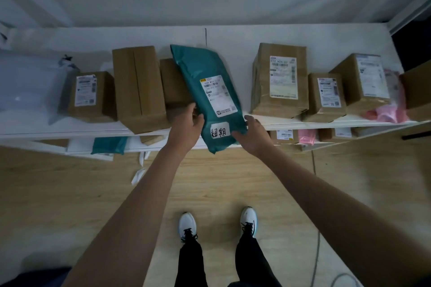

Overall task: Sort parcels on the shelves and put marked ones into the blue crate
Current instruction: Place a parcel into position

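A teal plastic mailer (198, 70) lies tilted over the front edge of the white top shelf (70, 129), leaning on a small cardboard box (172, 84). It carries a white shipping label and a white sticker with handwritten characters (218, 131) near its lower end. My left hand (186, 129) grips the mailer's left edge. My right hand (253, 135) holds its lower right corner. No blue crate is in view.
Cardboard boxes (138, 86) (279, 81) (326, 98) (363, 79) line the top shelf, with a clear bag (25, 84) at left and pink bags (384, 112) at right. A lower shelf holds another teal mailer (108, 144) and more parcels. Wooden floor, my shoes and a cable (317, 251) lie below.
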